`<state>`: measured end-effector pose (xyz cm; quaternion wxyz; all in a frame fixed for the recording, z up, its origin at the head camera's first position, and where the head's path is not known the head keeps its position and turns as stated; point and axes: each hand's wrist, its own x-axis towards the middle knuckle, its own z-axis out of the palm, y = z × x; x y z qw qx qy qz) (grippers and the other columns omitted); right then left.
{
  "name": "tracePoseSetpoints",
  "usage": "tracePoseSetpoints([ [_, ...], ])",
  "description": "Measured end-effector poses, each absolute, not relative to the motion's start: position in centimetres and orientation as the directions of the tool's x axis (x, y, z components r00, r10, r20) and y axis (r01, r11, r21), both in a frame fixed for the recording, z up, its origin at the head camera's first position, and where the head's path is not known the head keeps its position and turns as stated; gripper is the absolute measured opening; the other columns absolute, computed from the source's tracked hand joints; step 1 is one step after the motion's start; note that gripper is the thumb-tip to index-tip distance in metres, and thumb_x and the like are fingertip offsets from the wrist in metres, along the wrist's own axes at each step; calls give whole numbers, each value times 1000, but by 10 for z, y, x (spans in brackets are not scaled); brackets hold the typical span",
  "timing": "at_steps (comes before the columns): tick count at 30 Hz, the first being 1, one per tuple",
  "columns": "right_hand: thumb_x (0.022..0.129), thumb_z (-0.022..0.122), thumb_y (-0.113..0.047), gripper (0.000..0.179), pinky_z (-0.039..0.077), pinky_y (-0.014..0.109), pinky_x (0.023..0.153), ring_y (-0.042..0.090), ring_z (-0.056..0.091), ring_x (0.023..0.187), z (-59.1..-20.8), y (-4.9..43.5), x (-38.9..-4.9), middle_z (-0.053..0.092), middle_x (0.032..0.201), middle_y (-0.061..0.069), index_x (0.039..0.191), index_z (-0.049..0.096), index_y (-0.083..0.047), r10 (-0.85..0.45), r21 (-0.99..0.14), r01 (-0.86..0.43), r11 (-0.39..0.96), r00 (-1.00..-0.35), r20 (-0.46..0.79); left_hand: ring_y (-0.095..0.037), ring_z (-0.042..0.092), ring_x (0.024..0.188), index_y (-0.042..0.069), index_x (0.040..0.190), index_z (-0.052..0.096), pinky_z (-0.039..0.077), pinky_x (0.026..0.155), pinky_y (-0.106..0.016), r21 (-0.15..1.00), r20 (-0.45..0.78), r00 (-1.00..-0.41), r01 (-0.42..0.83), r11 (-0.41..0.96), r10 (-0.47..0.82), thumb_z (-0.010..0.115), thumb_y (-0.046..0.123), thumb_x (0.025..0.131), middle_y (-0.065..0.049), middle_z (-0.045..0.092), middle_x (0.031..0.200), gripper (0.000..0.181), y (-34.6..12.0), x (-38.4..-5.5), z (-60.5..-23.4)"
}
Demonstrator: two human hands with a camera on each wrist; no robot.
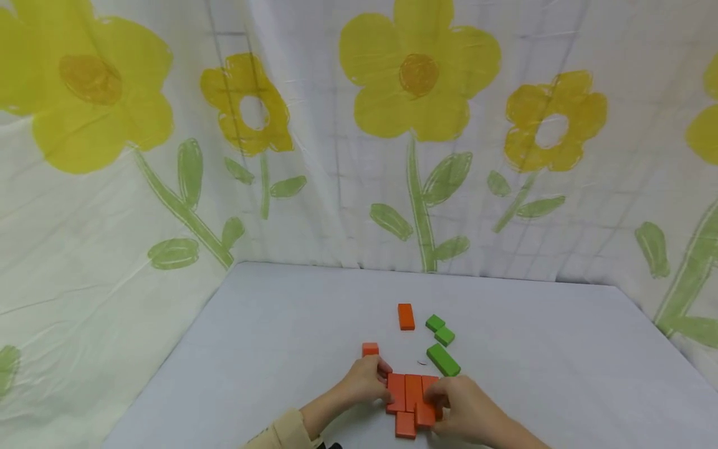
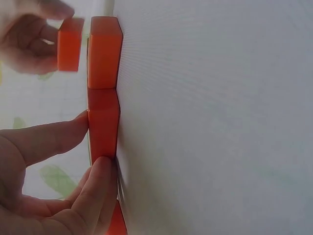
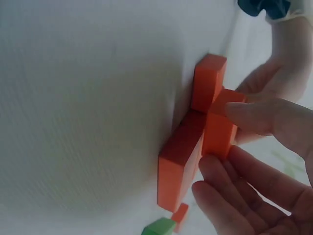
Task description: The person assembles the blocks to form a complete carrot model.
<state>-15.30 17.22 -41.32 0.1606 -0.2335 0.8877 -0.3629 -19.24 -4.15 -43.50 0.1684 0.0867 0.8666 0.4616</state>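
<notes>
Three long orange-red blocks lie side by side on the white table: a left one (image 1: 396, 391), a middle one (image 1: 414, 393) and a right one (image 1: 429, 381). A shorter orange block (image 1: 406, 425) sits against their near end. Thumb and fingers of my left hand (image 1: 363, 381) grip the left long block, also seen in the left wrist view (image 2: 103, 129). Between thumb and fingertips, my right hand (image 1: 468, 408) pinches another orange block (image 3: 219, 129). This held block is raised over the near end of the right long one, overlapping it in the head view.
Behind the left hand stands a small orange block (image 1: 370, 349). Farther back lies an orange block (image 1: 406, 317). Two small green blocks (image 1: 445, 336) and a long green block (image 1: 443, 360) lie behind the right hand. A flower-printed curtain (image 1: 314, 206) hangs beyond the table (image 1: 269, 324).
</notes>
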Motion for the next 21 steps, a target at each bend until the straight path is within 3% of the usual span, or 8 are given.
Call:
tracePoseSetpoints([
  [6, 74, 76, 2, 25, 54, 37, 73, 16, 56, 77, -419, 171, -139, 66, 87, -6, 98, 72, -4, -502, -737, -187, 650, -833, -231, -18, 55, 76, -3, 96, 62, 51, 70, -35, 836, -192, -931, 10, 549, 309, 81, -7, 66, -5, 58, 81, 35, -41, -192, -436],
  [14, 72, 79, -5, 25, 51, 27, 68, 9, 51, 72, -424, 166, -134, 59, 84, -9, 96, 73, -4, -500, -652, -285, 702, -850, -166, -19, 55, 76, -4, 96, 62, 51, 70, -35, 845, -181, -930, 19, 535, 319, 80, -8, 66, -5, 58, 81, 35, -42, -189, -435],
  [21, 70, 78, -6, 24, 50, 28, 68, 7, 50, 72, -421, 165, -134, 58, 83, -10, 94, 73, -7, -490, -604, -325, 728, -862, -126, -19, 53, 78, -4, 98, 62, 50, 73, -36, 836, -174, -930, 34, 547, 324, 80, -8, 67, -6, 57, 82, 36, -42, -190, -432],
])
